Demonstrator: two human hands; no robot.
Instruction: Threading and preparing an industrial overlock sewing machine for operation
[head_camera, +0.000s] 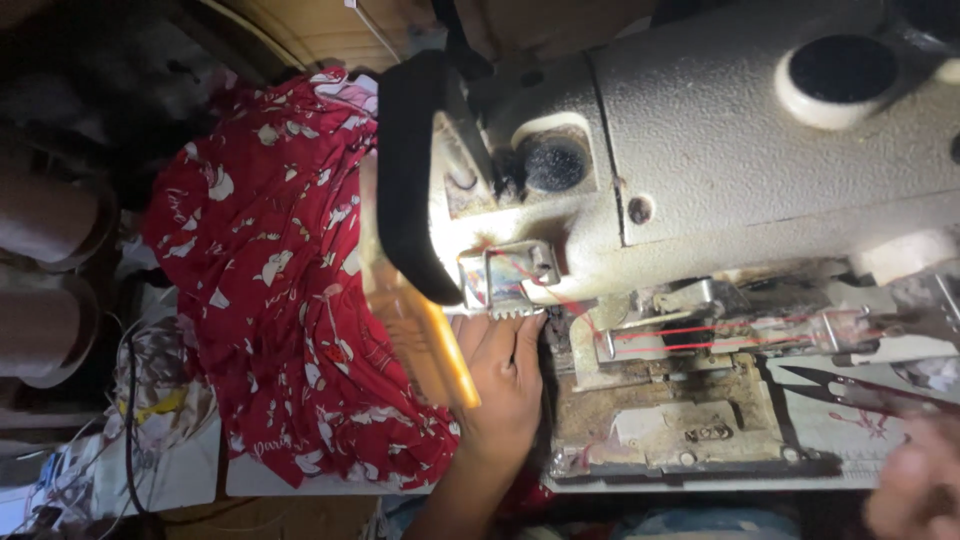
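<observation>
My left hand (505, 375) lay flat, fingers open, on red bird-print cloth (290, 300) beside the grey sewing machine (720, 170); my blurred right hand's (915, 485) grip I couldn't tell.

- A person's left hand (505, 375) presses red, white-patterned cloth (285, 290) beside the grey industrial sewing machine (740, 160).
- The right hand (915, 485), blurred, hovers near black snips (850, 392).

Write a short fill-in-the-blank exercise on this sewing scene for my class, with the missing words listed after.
1. The left hand rests beside the ____ fabric with a white print.
2. Thread of ____ colour runs across the sewing machine.
3. A pair of ____ lies on the table at the right, near the blurred right hand.

Missing words: red; red; scissors
</observation>
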